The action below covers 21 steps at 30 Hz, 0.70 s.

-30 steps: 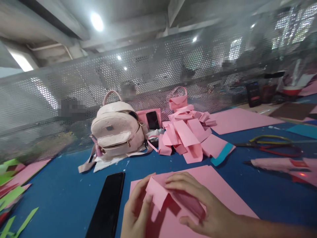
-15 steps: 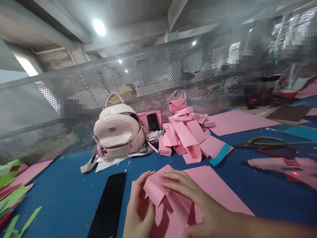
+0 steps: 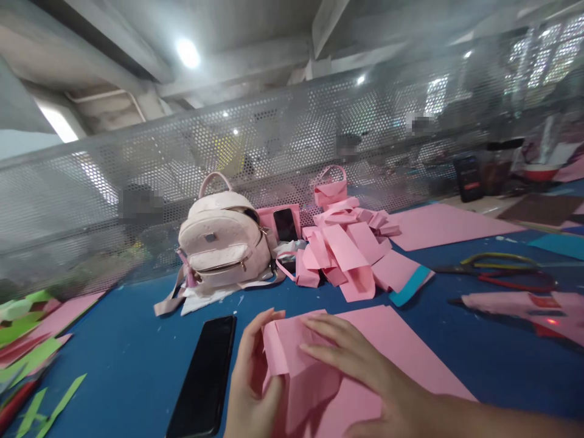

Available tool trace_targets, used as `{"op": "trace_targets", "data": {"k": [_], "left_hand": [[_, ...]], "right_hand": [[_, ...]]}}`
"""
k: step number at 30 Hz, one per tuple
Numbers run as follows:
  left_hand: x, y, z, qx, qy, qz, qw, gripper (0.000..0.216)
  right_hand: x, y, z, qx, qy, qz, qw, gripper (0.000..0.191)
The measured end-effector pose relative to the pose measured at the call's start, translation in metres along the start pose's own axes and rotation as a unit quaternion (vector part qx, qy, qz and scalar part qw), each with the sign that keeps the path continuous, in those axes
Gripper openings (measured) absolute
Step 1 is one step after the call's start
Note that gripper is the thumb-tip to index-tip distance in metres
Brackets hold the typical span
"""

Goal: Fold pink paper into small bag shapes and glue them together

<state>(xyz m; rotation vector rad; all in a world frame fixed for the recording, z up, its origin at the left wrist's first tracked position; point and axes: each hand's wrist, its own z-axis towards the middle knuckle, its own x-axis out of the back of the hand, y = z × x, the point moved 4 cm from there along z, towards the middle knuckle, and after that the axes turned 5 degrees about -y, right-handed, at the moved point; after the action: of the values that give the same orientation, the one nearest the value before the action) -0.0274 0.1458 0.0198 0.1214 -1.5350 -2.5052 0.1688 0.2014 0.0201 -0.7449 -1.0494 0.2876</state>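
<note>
A folded pink paper piece stands between my hands near the bottom edge of the view. My left hand grips its left side, thumb up and fingers curled behind it. My right hand lies across the front of the piece with fingers stretched and pressing on it. Under both hands lies a flat pink paper sheet on the blue table.
A black phone lies just left of my left hand. Behind are a pale pink backpack and a heap of folded pink paper pieces. Scissors lie at right, green paper scraps at far left. A perforated metal screen borders the table.
The folded piece has been pressed flatter and more upright. My right hand slid from over its top to its front face. The camera shifted slightly.
</note>
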Motion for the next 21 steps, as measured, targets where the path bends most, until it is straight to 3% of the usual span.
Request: {"op": "trace_targets", "data": {"k": [5,13,21], "left_hand": [[0.007,0.009,0.004,0.004,-0.019,0.039,0.999,0.041],[0.011,0.033,0.013,-0.076,-0.054,0.11,0.99,0.035],[0.008,0.043,0.012,-0.134,-0.08,0.128,0.979,0.027]], "right_hand": [[-0.002,-0.001,-0.003,-0.009,0.017,-0.071,0.997,0.073],[0.002,-0.028,0.002,0.117,0.008,-0.174,0.978,0.081],[0.0,-0.033,-0.001,0.142,0.011,-0.195,0.97,0.08]]}}
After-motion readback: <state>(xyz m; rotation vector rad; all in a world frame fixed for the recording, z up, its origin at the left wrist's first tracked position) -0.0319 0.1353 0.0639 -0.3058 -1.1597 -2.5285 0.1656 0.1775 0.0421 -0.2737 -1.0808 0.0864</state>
